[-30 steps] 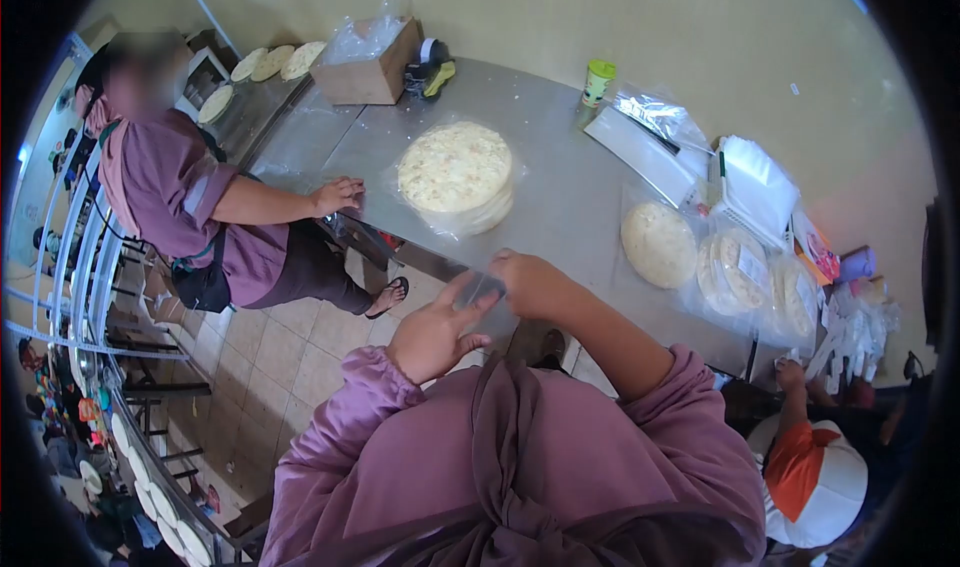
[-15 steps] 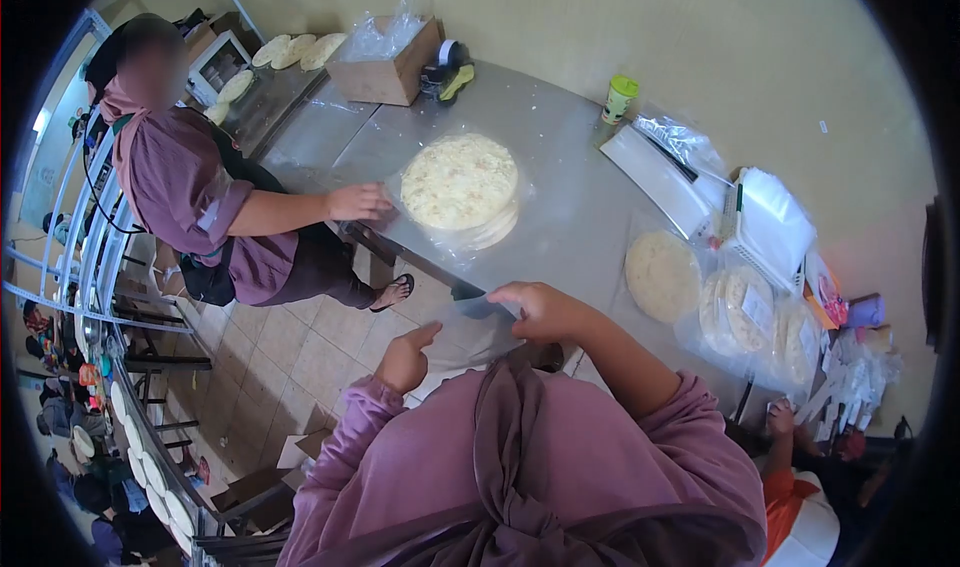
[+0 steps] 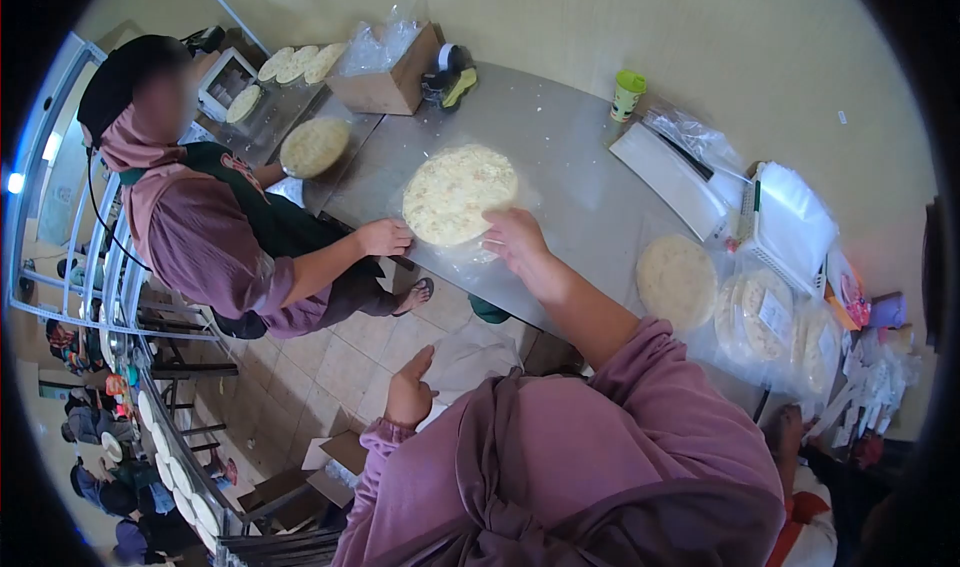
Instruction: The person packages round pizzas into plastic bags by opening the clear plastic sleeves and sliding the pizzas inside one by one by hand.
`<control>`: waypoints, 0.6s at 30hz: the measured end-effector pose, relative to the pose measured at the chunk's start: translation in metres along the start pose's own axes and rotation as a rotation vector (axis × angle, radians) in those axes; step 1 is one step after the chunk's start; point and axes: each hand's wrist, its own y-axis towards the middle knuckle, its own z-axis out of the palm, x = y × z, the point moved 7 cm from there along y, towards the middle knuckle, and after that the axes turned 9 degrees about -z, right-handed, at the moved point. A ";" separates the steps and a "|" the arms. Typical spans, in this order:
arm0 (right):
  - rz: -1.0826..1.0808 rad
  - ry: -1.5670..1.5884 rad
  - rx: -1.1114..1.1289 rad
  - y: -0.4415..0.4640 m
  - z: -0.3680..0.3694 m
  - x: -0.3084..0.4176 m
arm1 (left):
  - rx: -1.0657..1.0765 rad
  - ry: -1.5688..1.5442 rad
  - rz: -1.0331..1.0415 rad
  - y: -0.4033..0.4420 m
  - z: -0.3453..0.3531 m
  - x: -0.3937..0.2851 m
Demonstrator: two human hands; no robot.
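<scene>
A stack of round pale flatbreads (image 3: 460, 192) with clear plastic around its lower edge lies on the metal table. My right hand (image 3: 515, 239) reaches over the table edge, its fingers closed around the near right rim of the top flatbread. Close to my body, my left hand (image 3: 408, 387) grips a clear plastic bag (image 3: 470, 359), which hangs to its right; part of the grip is hidden. A co-worker's hand (image 3: 385, 237) is at the stack's left side. That person also holds up another flatbread (image 3: 315, 147).
The metal table (image 3: 570, 167) bears a cardboard box (image 3: 385, 82), a tape dispenser (image 3: 450, 72), a green cup (image 3: 627, 95) and a white sealer-like device (image 3: 665, 179). At right are a single flatbread (image 3: 677, 282), bagged flatbreads (image 3: 755, 312) and a white basket (image 3: 785, 222).
My right hand has left the plastic bag and moved up to the stack. My left hand stays low with the bag. The co-worker has turned and now holds up a flatbread.
</scene>
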 end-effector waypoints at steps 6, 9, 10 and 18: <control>-0.170 0.050 -0.109 0.027 0.027 0.011 | 0.024 -0.142 -0.159 -0.017 -0.010 0.006; -0.262 0.095 -0.157 0.030 0.037 0.015 | 0.033 -0.236 -0.220 -0.025 -0.020 -0.006; -0.299 0.200 -0.171 0.032 0.039 0.016 | 0.016 -0.285 -0.228 -0.027 -0.025 -0.011; -0.195 0.449 0.186 0.024 0.018 0.051 | 0.121 -0.358 -0.161 -0.032 -0.061 -0.037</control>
